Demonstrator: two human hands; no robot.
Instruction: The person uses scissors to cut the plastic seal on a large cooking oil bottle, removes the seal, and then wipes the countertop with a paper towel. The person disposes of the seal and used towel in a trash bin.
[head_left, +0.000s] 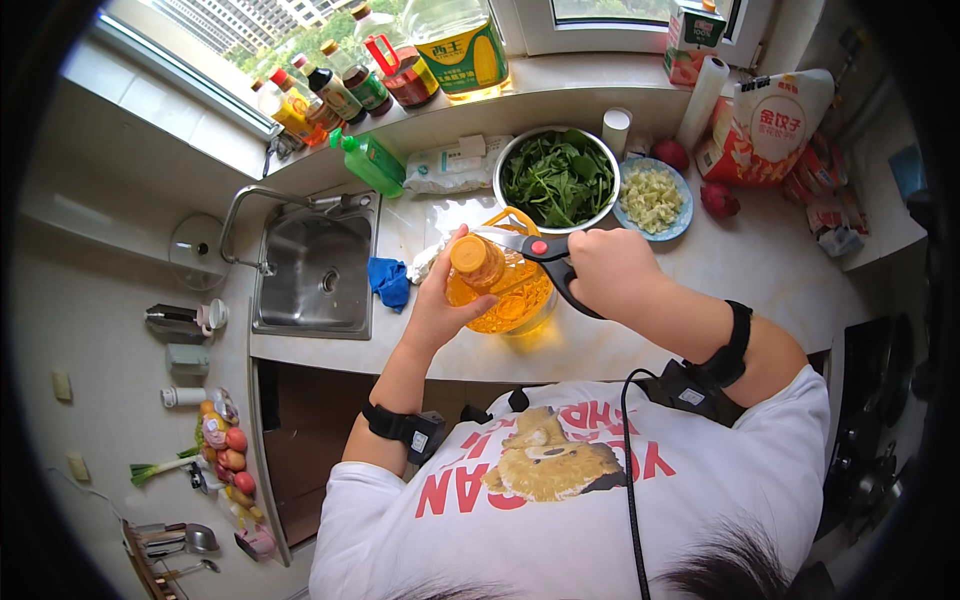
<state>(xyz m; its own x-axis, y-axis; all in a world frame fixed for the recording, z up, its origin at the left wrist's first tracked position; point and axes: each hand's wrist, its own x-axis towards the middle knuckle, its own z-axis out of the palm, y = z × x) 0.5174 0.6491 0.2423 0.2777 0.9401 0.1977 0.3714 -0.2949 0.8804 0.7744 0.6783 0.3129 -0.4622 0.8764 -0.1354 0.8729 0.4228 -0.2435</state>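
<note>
A large clear bottle of yellow cooking oil (517, 300) stands on the counter before me, its orange cap (469, 255) towards me. My left hand (446, 304) grips the bottle around its neck and shoulder. In my right hand (615, 270) are kitchen scissors (551, 259) with black handles and a red pivot; their blades reach to the bottle's neck beside the cap. How far the blades are apart, and whether they touch the cap, I cannot tell. Behind the bottle stands a metal bowl of leafy greens (559, 178), and beside it a blue plate (688, 217) of chopped pale vegetable.
A steel sink (315, 277) with a faucet is on the left, a blue cloth (388, 283) at its right edge. Green soap bottle (375, 161) and a wipes pack (457, 166) lie behind. Dragon fruit (720, 200) and a flour bag (772, 127) sit right. Several sauce bottles line the sill.
</note>
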